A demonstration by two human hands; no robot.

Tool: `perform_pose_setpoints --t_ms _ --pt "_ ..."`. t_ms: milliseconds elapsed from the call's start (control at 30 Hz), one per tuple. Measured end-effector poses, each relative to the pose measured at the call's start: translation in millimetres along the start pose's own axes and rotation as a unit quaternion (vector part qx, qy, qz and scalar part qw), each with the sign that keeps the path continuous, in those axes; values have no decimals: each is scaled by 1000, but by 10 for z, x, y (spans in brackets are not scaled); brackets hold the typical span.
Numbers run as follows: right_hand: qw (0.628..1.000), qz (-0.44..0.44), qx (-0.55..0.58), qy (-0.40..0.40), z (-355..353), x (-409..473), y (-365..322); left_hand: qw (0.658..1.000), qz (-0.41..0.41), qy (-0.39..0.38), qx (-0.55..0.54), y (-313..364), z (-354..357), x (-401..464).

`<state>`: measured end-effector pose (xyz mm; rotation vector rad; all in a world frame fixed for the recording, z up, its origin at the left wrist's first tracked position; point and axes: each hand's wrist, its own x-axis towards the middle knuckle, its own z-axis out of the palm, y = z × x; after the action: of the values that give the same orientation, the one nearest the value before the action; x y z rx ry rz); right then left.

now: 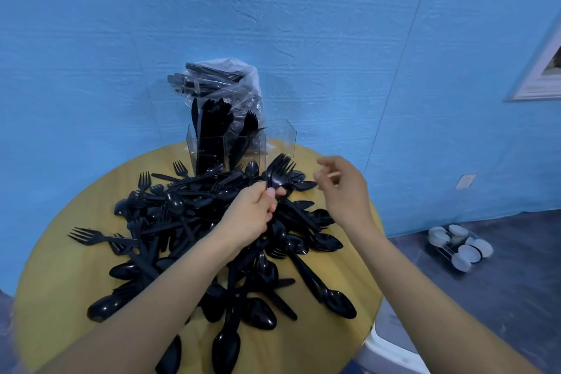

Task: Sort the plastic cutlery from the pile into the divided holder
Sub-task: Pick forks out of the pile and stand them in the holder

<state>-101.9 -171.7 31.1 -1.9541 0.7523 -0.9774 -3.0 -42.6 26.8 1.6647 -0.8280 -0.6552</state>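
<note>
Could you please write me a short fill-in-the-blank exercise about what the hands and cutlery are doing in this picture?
1. The left hand grips a bunch of black plastic ____ by their handles.
2. The right hand holds ____.
3. The clear divided holder stands at the table's far edge, against the ____ wall.
4. The pile of cutlery lies on a round ____ table.

Missing words: forks; nothing; blue; yellow
</note>
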Motion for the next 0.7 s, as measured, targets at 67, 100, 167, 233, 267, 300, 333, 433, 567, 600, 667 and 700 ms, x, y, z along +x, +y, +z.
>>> perform_pose_setpoints --t_ms 67,100,167,233,267,300,333,433,567,600,667,700 --pt "991 75 -104 -29 -69 -65 223 1000 -5 19 13 -98 -33 -33" --pt "984 106 -137 -49 -87 -115 322 1000 -6 26 16 -140 -39 -49" --pt "973 146 -161 -76 -77 -198 436 999 -8 34 21 -199 -34 -68" --pt "969 159 -172 -82 -32 -220 464 999 -7 38 29 -240 -18 -68" --pt "968 160 -176 -81 -13 -217 460 999 -6 39 31 -256 -8 -66" --pt "968 158 -178 -78 2 -214 455 999 -5 39 32 -265 2 -66" --pt "969 154 -177 -76 11 -216 449 999 -5 40 33 -273 9 -66" --pt "975 141 -161 -67 0 -252 485 998 0 39 40 -286 19 -70" --pt "985 145 -93 9 -83 -258 517 998 3 40 50 -292 26 -70" --pt "985 152 -80 27 -104 -246 523 998 2 42 49 -292 31 -71" --pt "982 165 -77 40 -132 -229 543 998 1 42 46 -288 50 -68" --pt "982 168 -82 31 -139 -230 551 998 1 40 46 -283 63 -66"
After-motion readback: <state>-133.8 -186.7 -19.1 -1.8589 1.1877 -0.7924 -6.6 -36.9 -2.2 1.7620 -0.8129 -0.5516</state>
